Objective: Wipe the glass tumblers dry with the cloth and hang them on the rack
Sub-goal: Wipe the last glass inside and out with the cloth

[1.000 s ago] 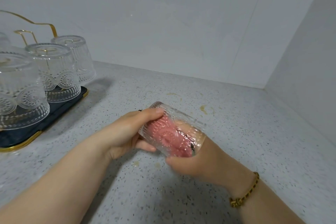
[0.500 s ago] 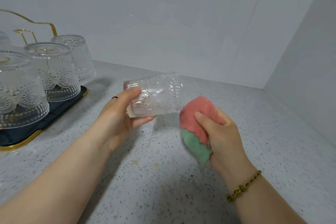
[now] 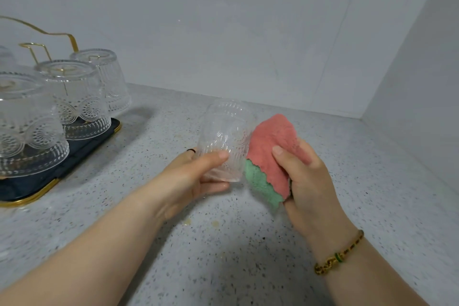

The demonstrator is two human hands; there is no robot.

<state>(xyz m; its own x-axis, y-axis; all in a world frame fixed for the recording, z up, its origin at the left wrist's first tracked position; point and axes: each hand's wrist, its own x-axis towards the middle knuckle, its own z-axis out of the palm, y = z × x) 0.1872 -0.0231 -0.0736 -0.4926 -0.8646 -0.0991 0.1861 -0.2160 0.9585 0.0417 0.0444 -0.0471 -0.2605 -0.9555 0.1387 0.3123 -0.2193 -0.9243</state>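
A clear patterned glass tumbler (image 3: 224,139) stands nearly upright in the air above the counter, held near its lower end by my left hand (image 3: 191,176), thumb across the front. My right hand (image 3: 304,179) grips a pink and green cloth (image 3: 269,154) just to the tumbler's right, the cloth's edge touching the glass. At the far left stands the rack (image 3: 53,37), gold wire over a dark tray (image 3: 82,156), with three tumblers (image 3: 74,97) hung upside down on it.
The speckled grey counter (image 3: 223,256) runs into a corner of white walls (image 3: 248,32) at the back and right. Small yellowish stains (image 3: 213,223) mark the counter under my hands. A gold bracelet (image 3: 340,256) circles my right wrist.
The cloth came out of the tumbler, which my left hand lifted and turned from lying sideways to nearly upright. My right hand now holds the cloth against the glass's right side.
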